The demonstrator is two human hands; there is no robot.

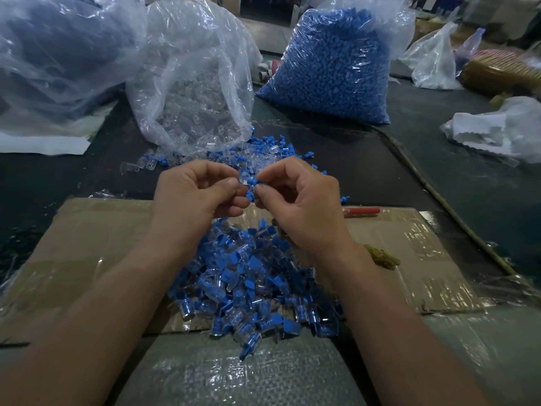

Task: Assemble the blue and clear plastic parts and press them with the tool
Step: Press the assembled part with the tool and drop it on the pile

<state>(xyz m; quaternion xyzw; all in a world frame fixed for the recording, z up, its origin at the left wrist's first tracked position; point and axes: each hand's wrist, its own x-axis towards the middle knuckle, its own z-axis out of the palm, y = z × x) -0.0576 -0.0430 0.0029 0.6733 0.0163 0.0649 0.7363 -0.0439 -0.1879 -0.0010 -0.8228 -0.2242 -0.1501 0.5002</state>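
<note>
**Woven plastic sheet (234, 376) nearest, both hands busy above the heap**

Just beyond the sheet, flat cardboard (87, 244) with a heap of joined blue-and-clear pieces (248, 288) at its middle, spilling over the near edge onto the sheet. Above the heap, left hand (199, 191) and right hand (298, 197) raised, fingertips almost meeting.

Left thumb and forefinger pinched on a clear part (242, 174), remaining fingers curled in. Right thumb and forefinger pinched on a blue part (252, 180), touching the clear one. Hard to tell how far in, if at all.

Past the hands, loose blue and clear parts (263, 148) scattered on the dark table (468, 186). Behind those, an open bag of clear parts (199, 83) left of centre and a full bag of blue parts (330, 68) to its right, apart from each other.

At the cardboard's far right edge, a red stick-like item (361, 211); whether the pressing tool, unclear. Near the right wrist, a brownish lump (382, 256) on the cardboard.
</note>
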